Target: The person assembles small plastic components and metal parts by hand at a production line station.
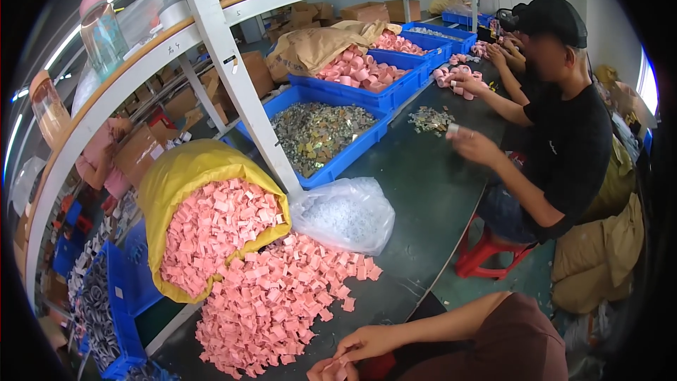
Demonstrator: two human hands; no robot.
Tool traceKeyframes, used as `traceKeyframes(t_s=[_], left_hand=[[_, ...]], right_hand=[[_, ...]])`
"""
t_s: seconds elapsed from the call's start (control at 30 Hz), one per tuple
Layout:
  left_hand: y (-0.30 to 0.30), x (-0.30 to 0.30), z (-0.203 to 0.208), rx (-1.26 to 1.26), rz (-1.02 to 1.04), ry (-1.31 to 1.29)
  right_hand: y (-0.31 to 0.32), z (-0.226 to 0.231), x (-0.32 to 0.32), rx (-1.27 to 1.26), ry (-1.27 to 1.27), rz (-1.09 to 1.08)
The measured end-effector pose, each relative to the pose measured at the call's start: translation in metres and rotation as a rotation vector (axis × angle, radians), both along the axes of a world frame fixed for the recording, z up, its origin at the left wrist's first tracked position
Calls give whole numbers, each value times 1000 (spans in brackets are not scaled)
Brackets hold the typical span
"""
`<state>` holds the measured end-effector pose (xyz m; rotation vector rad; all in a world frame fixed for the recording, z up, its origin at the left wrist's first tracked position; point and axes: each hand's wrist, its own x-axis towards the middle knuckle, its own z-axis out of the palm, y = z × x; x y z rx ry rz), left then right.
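My right hand comes in from the lower right, its fingers pinched together over my left hand at the bottom edge. Left fingers are curled, and a small pink plastic piece shows between the two hands, partly hidden by the fingers. Beside them, a large heap of small pink plastic pieces spreads over the dark green tabletop. More of the same pieces spill from a yellow sack lying on its side. A clear plastic bag of small translucent parts touches the heap's far side.
Blue trays hold metallic bits and pink rings along the table. A white shelf post rises behind the sack. To the right, a person in black sits on a red stool, hands over a small pile of parts.
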<state>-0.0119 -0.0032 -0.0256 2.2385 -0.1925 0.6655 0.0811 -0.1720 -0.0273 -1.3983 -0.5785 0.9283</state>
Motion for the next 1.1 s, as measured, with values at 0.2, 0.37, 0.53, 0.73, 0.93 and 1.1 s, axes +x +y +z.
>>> traceKeyframes(t_s=[0.2, 0.37, 0.53, 0.73, 0.93, 1.1], left_hand=[[3, 4, -1, 54, -21, -27], [9, 6, 9, 42, -91, 43], [25, 0, 15, 47, -128, 107], [108, -17, 18, 811, 567, -26], [148, -22, 9, 698, 974, -183], [72, 1, 13, 444, 595, 57]], right_hand=[[1, 3, 4, 23, 161, 25], [5, 6, -6, 27, 278, -40], [21, 19, -21, -154, -280, -182], [-34, 29, 8, -78, -1027, -703], [-145, 47, 72, -875, -1129, -1326], [-183, 20, 94, -549, -714, -1167]])
